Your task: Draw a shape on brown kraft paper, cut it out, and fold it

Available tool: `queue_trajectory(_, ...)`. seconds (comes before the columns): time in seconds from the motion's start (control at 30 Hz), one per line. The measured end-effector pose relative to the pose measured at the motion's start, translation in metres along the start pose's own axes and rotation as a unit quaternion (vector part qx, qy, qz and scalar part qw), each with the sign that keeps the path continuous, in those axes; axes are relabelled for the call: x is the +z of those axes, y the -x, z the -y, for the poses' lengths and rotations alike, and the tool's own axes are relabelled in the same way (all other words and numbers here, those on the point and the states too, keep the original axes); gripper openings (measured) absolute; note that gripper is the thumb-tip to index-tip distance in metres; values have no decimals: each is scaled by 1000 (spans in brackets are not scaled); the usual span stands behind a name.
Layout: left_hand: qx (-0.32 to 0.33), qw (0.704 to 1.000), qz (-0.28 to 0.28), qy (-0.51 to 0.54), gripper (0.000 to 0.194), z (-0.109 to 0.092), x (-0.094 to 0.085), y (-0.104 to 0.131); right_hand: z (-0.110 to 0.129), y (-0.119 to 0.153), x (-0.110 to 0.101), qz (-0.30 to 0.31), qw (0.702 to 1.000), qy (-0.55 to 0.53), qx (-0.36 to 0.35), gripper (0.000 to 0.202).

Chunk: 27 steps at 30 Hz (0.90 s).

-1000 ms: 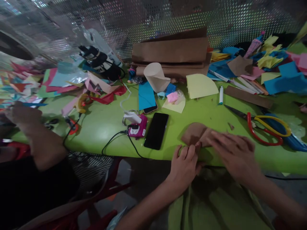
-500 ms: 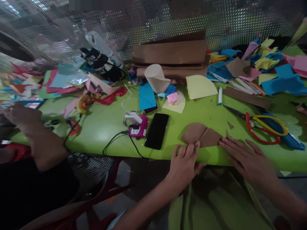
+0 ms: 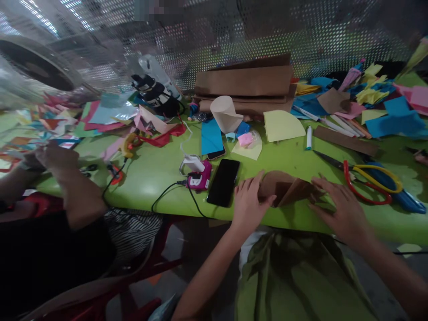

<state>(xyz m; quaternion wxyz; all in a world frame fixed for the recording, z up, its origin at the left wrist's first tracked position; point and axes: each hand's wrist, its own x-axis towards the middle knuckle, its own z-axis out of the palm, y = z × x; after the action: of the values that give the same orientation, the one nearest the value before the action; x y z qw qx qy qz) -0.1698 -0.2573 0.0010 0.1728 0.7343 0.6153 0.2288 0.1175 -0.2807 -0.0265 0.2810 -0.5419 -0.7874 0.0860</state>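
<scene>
A fan-shaped piece of brown paper [image 3: 284,189] with a crease lies at the table's front edge, slightly raised and bent. My left hand [image 3: 250,203] grips its left end between thumb and fingers. At the paper's pointed right end, my right hand [image 3: 339,207] has the tip between thumb and fingers. Just left of my left hand is a black phone [image 3: 223,183]. Scissors [image 3: 364,176] with red and yellow handles rest to the right, over a blue tool partly hidden beneath them.
A purple power adapter [image 3: 199,176] with cables sits left of the phone. Behind stand a beige paper cone [image 3: 225,113] and folded brown paper [image 3: 244,82]. Yellow paper [image 3: 283,125], a marker [image 3: 309,138] and coloured scraps lie around. Another person's hands [image 3: 55,156] are at the left.
The brown paper has gone from lying flat under my fingertips to being lifted and bent. My left hand has moved to its left end. The view has shifted slightly.
</scene>
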Motion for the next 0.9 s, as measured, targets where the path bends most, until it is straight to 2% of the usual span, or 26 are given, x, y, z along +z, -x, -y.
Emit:
queue_trajectory(0.07,6,998,-3,64,68,2,-1,2,0,-3,0,-6,1000,-12,8,57)
queue_trajectory(0.13,20,992,-6,121,65,4,0,7,-2,-4,-1,-19,999,-25,2,42)
queue_trajectory(0.23,49,986,13,162,34,7,3,16,-8,0,-4,-31,998,-52,-18,19)
queue_trajectory(0.3,54,986,28,153,16,7,6,23,-12,6,-6,-28,997,-73,-21,13)
queue_trajectory(0.33,54,988,31,144,13,7,7,26,-14,9,-7,-27,996,-80,-19,12)
queue_trajectory(0.4,58,988,22,140,11,5,8,32,-16,13,-9,-33,996,-86,-11,15)
queue_trajectory(0.5,76,980,-15,186,5,-1,8,37,-15,15,-12,-56,995,-81,1,20)
queue_trajectory(0.63,144,966,-44,212,18,-8,6,40,-12,13,-16,-32,994,-98,20,21)
queue_trajectory(0.77,183,966,-34,179,22,-7,14,46,-11,14,-17,5,987,-150,64,22)
queue_trajectory(0.9,203,962,-11,181,19,-2,26,51,-13,13,-12,-5,986,-143,86,18)
